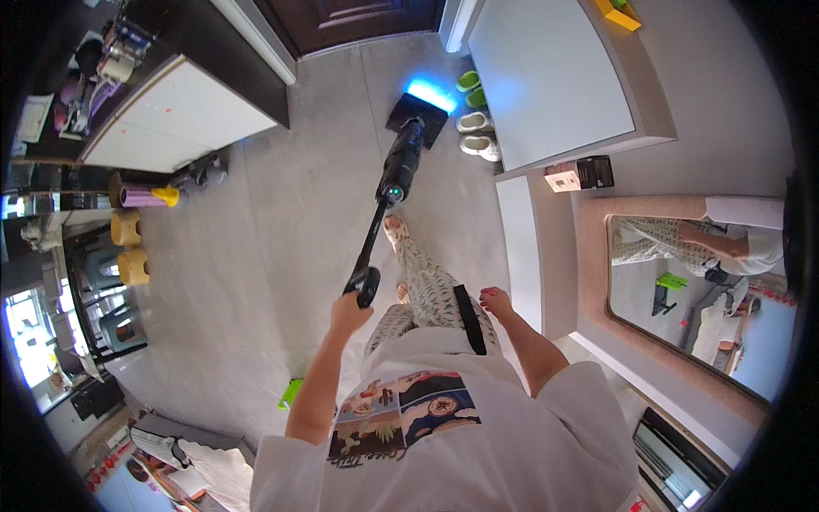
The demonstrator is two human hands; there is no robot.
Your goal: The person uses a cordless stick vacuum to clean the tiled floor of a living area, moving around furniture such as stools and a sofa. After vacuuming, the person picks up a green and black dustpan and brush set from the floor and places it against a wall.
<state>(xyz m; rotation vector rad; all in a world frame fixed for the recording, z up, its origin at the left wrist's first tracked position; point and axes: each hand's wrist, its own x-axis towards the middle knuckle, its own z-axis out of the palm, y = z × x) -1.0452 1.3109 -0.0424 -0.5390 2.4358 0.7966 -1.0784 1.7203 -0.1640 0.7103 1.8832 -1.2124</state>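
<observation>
My left hand (351,315) is closed around the handle of a black upright floor cleaner (403,160). The cleaner slants away from me, and its flat head (417,118) rests on the grey tiled floor (307,192), throwing a bright blue light ahead of it. Small green lights glow on its body. My right hand (497,301) hangs by my right thigh with fingers loosely curled and nothing seen in it. A black strap (470,320) hangs over my patterned trousers beside that hand. One bare foot (395,232) is just behind the cleaner's body.
Green clogs (469,80) and white clogs (478,146) line the white cabinet (550,83) on the right. A dark door (352,19) is ahead. Left are a white-fronted cabinet (185,115) and yellow stools (133,267). A framed mirror (592,256) stands right; a green object (290,394) lies behind left.
</observation>
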